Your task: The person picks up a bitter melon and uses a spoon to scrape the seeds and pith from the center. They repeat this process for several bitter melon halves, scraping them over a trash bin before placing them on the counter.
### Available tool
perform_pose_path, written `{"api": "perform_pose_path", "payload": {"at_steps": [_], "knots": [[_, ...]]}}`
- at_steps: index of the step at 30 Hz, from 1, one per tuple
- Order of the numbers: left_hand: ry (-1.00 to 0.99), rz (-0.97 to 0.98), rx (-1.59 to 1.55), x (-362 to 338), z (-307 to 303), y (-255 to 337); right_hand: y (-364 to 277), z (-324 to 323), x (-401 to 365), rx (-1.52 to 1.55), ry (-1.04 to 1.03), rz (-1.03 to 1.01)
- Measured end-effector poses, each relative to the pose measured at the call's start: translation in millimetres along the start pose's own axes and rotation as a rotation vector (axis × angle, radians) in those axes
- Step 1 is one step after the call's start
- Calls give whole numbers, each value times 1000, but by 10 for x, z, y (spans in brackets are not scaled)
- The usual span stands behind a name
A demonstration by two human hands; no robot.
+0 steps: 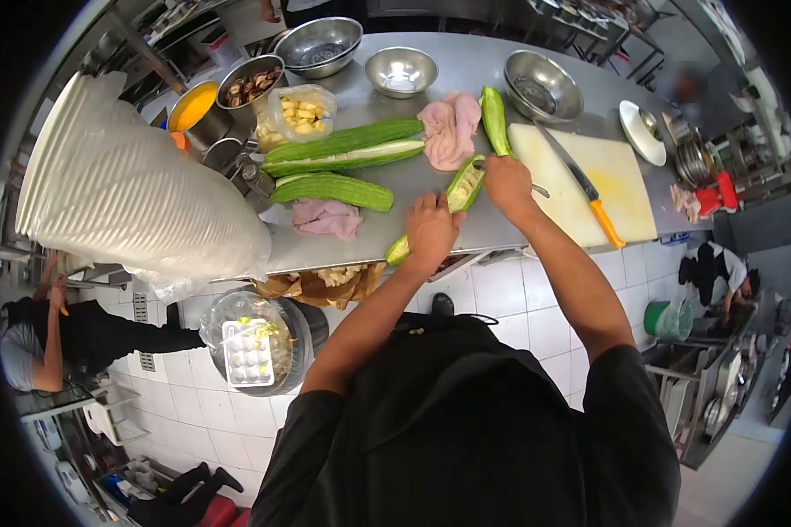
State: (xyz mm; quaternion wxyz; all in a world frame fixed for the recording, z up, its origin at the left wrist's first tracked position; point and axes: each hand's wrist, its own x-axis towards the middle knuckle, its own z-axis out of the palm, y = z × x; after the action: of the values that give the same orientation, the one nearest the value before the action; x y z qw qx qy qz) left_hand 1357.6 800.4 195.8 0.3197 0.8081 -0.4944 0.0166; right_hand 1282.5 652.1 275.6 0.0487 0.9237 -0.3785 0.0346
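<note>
My left hand [433,230] is wrapped round a long halved green gourd [465,186], its pale, seedy hollow facing up. The gourd's lower end [397,252] shows below the hand, at the counter's front edge. My right hand [507,183] is closed round a metal spoon [540,191], its handle sticking out to the right; the spoon's bowl is hard to make out at the gourd's hollow. Just beyond lies another green gourd piece [495,119]. Larger ridged green gourds [343,147] and a shorter piece [334,189] lie to the left, near two pinkish cloths [449,130].
A white cutting board [620,162] with an orange-handled knife [580,180] is on the right. Metal bowls [402,72] line the back. Stacked white containers in plastic [141,184] stand at left. A lined bin [281,351] sits below. Other people [721,268] are nearby.
</note>
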Motion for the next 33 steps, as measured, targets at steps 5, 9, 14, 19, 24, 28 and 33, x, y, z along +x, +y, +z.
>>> {"api": "perform_pose_path", "payload": {"at_steps": [5, 9, 14, 19, 24, 28, 33], "knots": [[45, -29, 11, -2, 66, 70, 83, 127, 177, -30, -24, 23], [32, -43, -11, -14, 85, 61, -26, 222, 115, -85, -60, -58], [0, -61, -44, -19, 117, 49, -161, 162, 68, -90, -100, -168], [-30, -59, -52, -46, 79, 41, -354, 164, -73, -67, -144, -144], [-32, -91, -73, -62, 53, -4, -613, 108, -380, 83, -180, -93], [61, -76, -80, -78, 238, -54, -509, 1, -455, 132, -152, -70], [85, -114, -90, -32, 108, 36, -86, 161, 111, 133, 1, -69]]}}
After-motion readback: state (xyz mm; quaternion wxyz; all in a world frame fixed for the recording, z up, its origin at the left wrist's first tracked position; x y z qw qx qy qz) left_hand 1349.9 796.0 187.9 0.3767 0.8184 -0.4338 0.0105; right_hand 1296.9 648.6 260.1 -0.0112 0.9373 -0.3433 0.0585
